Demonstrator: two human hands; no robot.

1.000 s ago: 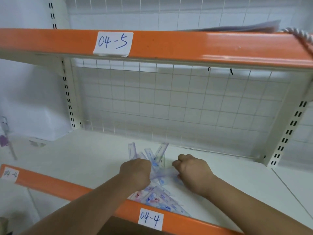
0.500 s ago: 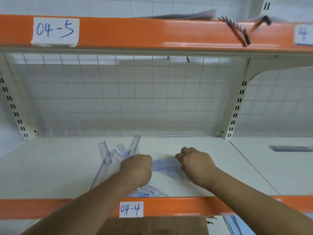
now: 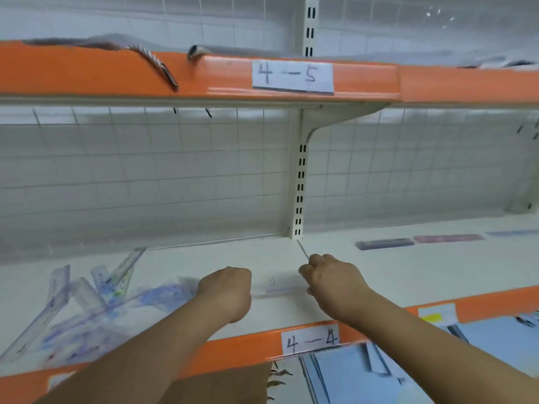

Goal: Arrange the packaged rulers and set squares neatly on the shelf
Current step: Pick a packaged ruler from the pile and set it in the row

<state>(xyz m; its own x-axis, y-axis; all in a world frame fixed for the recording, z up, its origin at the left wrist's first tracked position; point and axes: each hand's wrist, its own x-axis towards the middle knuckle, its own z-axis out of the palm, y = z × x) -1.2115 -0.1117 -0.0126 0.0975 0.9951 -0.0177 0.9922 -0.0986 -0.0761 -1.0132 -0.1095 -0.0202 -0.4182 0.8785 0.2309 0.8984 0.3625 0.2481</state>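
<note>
Across the view runs a white shelf [image 3: 262, 252] with an orange front lip, a wire grid [image 3: 145, 176] behind it and an orange-edged upper shelf [image 3: 87, 74] above. On the shelf's left part lies a loose pile of packaged rulers [image 3: 96, 298], crossing at all angles, some reaching the front lip. Right of the pile, near the slotted post [image 3: 299, 185], both hands are over the shelf with a clear packet [image 3: 274, 287] stretched between them. The left hand [image 3: 227, 293] is fisted on the packet's left end; the right hand [image 3: 332, 279] has its fingers curled on the right end. The packet is blurred, so its contents cannot be told. Beyond the post, three flat packs [image 3: 385, 244] lie in a row at the back. Paper labels [image 3: 292, 77] on the lips read 4-5 above and 4-4 below.
</note>
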